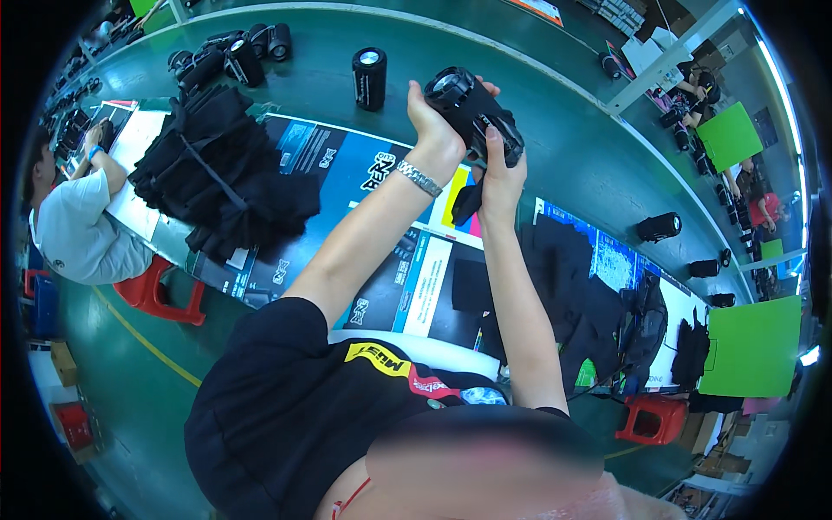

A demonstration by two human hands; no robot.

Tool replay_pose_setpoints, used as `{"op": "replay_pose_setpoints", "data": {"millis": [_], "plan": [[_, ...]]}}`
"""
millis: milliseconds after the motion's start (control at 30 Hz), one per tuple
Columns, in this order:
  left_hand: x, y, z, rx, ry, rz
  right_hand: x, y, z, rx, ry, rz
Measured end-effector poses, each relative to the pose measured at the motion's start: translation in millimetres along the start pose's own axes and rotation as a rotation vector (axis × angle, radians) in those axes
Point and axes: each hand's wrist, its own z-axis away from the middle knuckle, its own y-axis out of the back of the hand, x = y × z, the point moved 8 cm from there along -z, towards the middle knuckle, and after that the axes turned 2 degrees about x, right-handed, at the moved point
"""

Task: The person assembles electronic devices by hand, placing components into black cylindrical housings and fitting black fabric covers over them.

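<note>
Above the far side of the workbench, both of my hands hold a black cylindrical speaker (468, 104), tilted, with its shiny round end toward the upper left. My left hand (436, 130) supports it from the left side; some of its fingers are hidden behind it. My right hand (503, 178) grips the lower right end, thumb on top, where a black strap or handle piece shows. A dark flap of cloth (468, 201) hangs just below, between my forearms; what it is attached to is hard to tell. Another black speaker (369, 80) stands upright to the left on the green surface.
A heap of black fabric pieces (217, 165) lies on the left of the bench, with more black fabric (568, 303) on the right. More speakers (243, 61) lie at the far left, and another (659, 227) at right. A co-worker (82, 208) sits at left. Red stools (160, 290) stand nearby.
</note>
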Motion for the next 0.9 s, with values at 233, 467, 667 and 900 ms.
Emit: {"op": "replay_pose_setpoints", "data": {"millis": [233,467,667,900], "plan": [[4,8,35,0.104,-0.082,0.215,-9,7,16,0.128,0.448,0.203],[-7,3,30,-0.034,-0.086,-0.057,4,23,14,0.113,0.351,0.223],[-37,25,13,0.023,0.015,0.016,-10,35,16,0.22,0.442,0.267],[-22,93,-12,0.252,-0.031,-0.591,-69,37,-41,0.07,0.762,0.79]]}}
